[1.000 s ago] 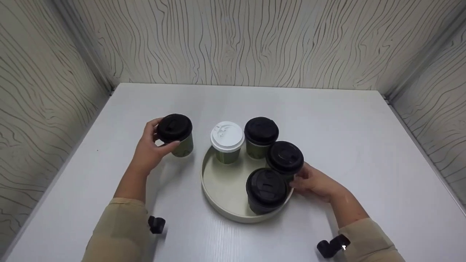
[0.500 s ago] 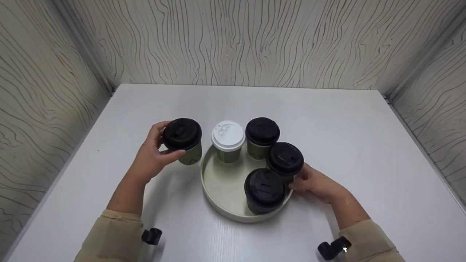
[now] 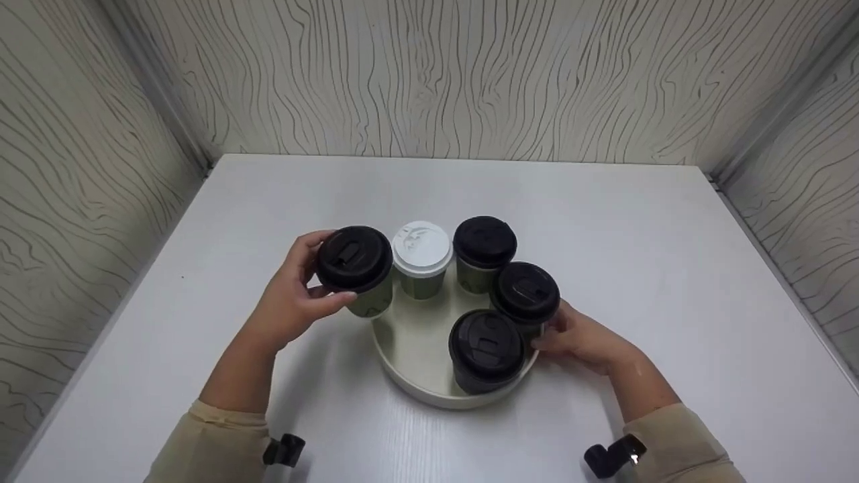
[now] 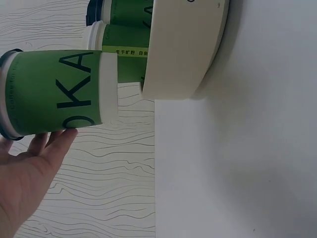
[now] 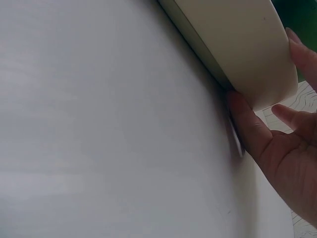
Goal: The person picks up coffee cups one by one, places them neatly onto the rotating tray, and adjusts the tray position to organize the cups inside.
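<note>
My left hand (image 3: 288,302) grips a green paper coffee cup (image 3: 372,300) with a black lid, held raised at the left rim of the round cream tray (image 3: 409,386). In the left wrist view that cup (image 4: 52,91) shows large dark letters, and its base is apart from the tray wall (image 4: 181,49). On the tray, a white-lidded cup (image 3: 421,249) and a black-lidded cup (image 3: 484,241) stand at the back. Two more black-lidded cups, one at right (image 3: 525,290) and one in front (image 3: 486,345), stand close together. My right hand (image 3: 584,339) holds the tray's right edge, fingertips partly hidden.
The tray rests on a white table (image 3: 671,268). Wood-grain panels (image 3: 429,80) enclose the back and both sides. A black wrist camera (image 3: 285,449) sits by the left sleeve, another (image 3: 614,456) by the right.
My left hand has carried its black-lidded cup rightward and nearer to me, from beside the tray to its left rim. The right hand has stayed at the tray's edge.
</note>
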A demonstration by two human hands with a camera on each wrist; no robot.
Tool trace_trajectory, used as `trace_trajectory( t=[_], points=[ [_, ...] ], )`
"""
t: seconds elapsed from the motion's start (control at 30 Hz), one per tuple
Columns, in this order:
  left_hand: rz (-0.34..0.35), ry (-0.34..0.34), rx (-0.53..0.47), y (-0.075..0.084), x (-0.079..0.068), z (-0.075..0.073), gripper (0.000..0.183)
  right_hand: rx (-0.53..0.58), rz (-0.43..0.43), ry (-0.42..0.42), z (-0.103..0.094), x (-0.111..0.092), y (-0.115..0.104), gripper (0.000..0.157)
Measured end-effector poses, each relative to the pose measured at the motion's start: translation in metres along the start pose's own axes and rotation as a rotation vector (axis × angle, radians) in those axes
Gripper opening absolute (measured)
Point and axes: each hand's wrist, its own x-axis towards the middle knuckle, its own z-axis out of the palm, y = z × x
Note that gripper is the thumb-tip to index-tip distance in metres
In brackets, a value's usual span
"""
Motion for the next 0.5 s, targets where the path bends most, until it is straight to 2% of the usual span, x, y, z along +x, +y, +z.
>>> trace_trajectory(
  t=[0.2,0.37,0.5],
  points=[
    [0.003,-0.026,-0.013,0.001,-0.001,0.009,0.073,0.006,0.004,-0.006,0.0,0.001,0.001,0.093],
    [-0.007,-0.067,-0.036,0.012,-0.003,0.019,0.074,0.015,0.008,-0.001,0.0,0.001,0.001,0.093],
    [0.011,-0.102,-0.051,0.004,-0.002,0.025,0.076,0.015,0.006,-0.003,-0.001,0.0,0.001,0.092]
  ],
)
